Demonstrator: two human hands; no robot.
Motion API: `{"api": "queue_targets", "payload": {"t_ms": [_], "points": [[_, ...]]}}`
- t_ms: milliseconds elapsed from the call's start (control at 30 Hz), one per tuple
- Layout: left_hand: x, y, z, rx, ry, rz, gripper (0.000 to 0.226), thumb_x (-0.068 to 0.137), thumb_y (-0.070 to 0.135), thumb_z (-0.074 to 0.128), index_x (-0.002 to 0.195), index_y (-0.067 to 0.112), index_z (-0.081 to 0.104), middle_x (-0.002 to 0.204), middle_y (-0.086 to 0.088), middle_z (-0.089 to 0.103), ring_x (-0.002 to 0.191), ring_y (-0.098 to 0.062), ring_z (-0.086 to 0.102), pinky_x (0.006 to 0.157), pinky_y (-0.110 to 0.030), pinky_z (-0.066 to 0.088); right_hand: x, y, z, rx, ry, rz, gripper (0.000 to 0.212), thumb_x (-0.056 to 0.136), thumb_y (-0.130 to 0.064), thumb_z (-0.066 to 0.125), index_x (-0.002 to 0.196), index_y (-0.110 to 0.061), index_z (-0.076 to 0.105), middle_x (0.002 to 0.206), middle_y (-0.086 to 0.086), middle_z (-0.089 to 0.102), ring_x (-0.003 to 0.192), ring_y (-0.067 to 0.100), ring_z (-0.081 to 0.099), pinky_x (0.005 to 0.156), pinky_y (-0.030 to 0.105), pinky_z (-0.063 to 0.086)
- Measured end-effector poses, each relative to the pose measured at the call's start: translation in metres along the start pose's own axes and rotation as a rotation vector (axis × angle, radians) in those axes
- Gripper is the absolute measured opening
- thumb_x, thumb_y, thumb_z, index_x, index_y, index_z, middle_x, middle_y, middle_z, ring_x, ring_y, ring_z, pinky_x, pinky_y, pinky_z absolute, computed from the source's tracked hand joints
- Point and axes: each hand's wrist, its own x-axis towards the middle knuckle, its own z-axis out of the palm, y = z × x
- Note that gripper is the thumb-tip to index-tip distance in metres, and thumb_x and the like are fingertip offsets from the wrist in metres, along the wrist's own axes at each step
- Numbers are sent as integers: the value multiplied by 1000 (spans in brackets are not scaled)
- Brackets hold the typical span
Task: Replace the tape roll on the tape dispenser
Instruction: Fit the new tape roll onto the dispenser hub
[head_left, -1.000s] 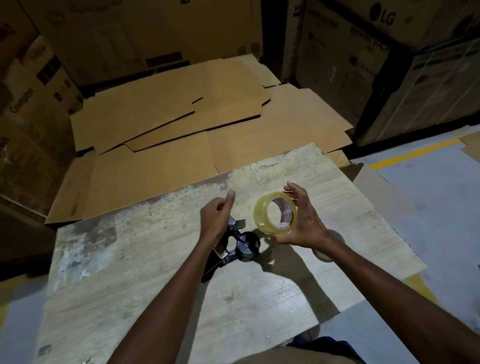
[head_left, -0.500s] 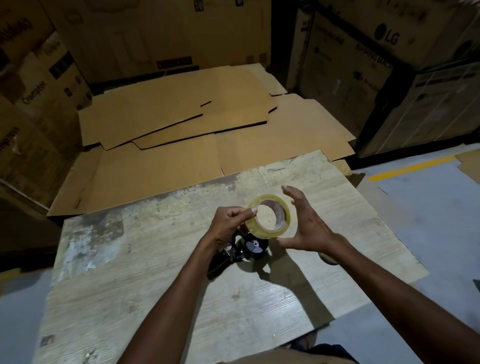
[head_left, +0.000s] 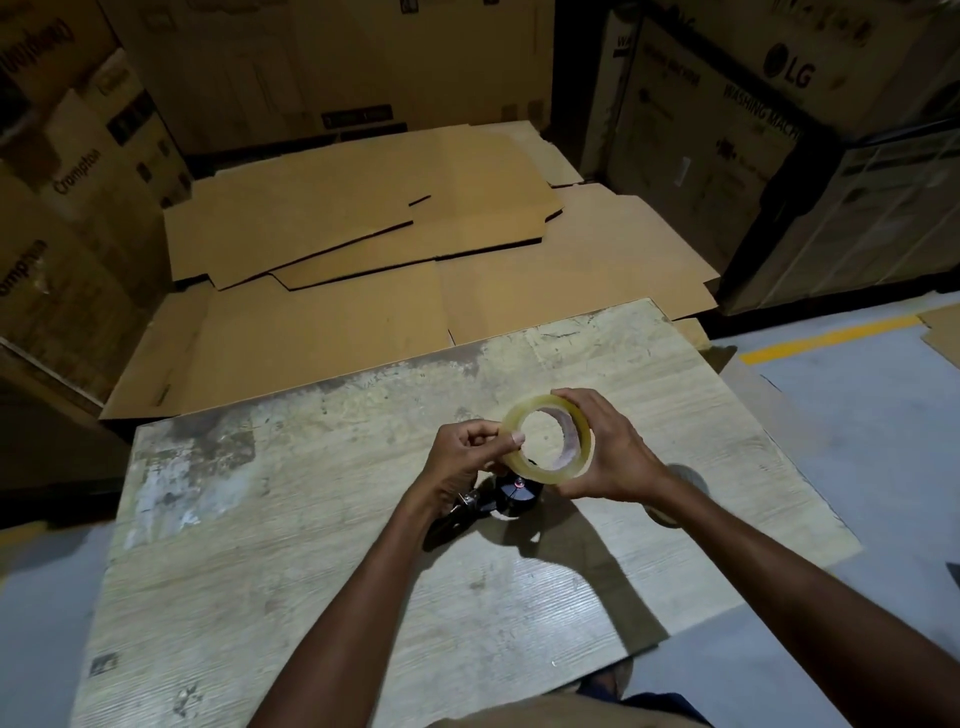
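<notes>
Hands now share the tape roll (head_left: 546, 435). A second ago only the right hand (head_left: 610, 457) had it; now the left hand (head_left: 462, 457) has come in, and its grip pinches the near rim while the right grip wraps the far side. The roll is up in the air, just above the tape dispenser (head_left: 506, 496) (dark, partly hidden) on the surface (head_left: 311, 571). Fitting it on looks like the next step.

Tape dispenser (head_left: 511, 493) half behind hands.
</notes>
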Motion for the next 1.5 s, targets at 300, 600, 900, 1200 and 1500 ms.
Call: {"api": "queue_targets", "payload": {"t_ms": [300,600,900,1200,1500], "points": [[-5,-5,19,-75,87,5,27,77,13,92,97,-1,81,90,-20,79,80,-28,77,78,-40,64,0,-1,17,-7,7,164,127,55,-70,84,157,-20,26,144,5,40,132,23,43,103,40,47],[1,1,-2,231,12,232,60,70,25,95,125,14,74,113,-4,73,100,-15,71,85,-31,63,-8,-5,-3,83,-37,151,117,52,-61,88,152,-27,36,135,-5,52,120,11,53,100,34,50],[3,13,7,485,30,531,22,81,11,89,102,11,83,98,4,70,94,-11,67,76,-33,54,-7,-7,-9,111,-22,182,118,53,-67,88,151,-28,38,132,-15,50,119,6,53,100,32,52],[6,11,5,633,55,709,9,94,4,76,102,5,80,91,-4,69,82,-15,65,71,-25,51,-6,-9,-10,113,-47,188,119,50,-82,81,149,-30,40,133,-12,54,119,9,56,97,33,55],[8,1,11,816,169,853,13,105,7,55,97,0,63,93,-7,57,83,-22,55,69,-34,47,3,-14,-8,91,-79,219,107,56,-73,86,145,-29,46,134,-10,59,115,9,58,93,29,55]]}}
